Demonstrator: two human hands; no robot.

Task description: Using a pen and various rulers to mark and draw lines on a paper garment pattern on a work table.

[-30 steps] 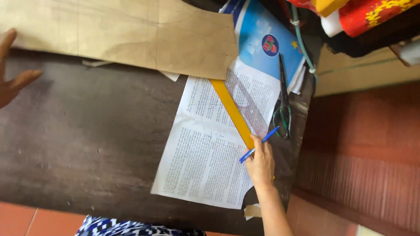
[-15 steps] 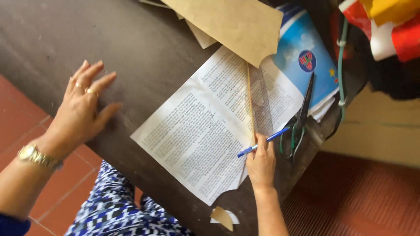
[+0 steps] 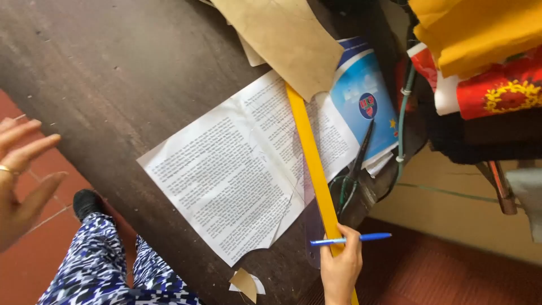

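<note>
At the near right edge of the dark wooden worktop [image 3: 113,85], the right hand [image 3: 340,268] holds a blue pen [image 3: 350,239] crosswise, its fingers [image 3: 354,234] curled and pinching the barrel while the hand rests on the lower end of a long yellow ruler [image 3: 309,155]. The ruler lies flat, running from the hand up across a printed newspaper sheet [image 3: 237,169] towards a brown paper pattern piece [image 3: 282,39] that overlaps the sheet's upper corner. A clear plastic curve ruler [image 3: 311,226] lies just beside the yellow one, partly under it. Right of the ruler, green-handled scissors [image 3: 353,175] lie closed on the worktop's edge, their blades pointing up over a blue booklet [image 3: 361,101]. A small brown paper scrap [image 3: 244,282] sits near the worktop's bottom edge, below the newspaper. The left hand [image 3: 22,181] hangs off the worktop at the far left, above the red tiled floor [image 3: 34,260], its fingers [image 3: 31,148] spread and holding nothing. Folded yellow and red fabric [image 3: 480,51] is stacked at the upper right.
</note>
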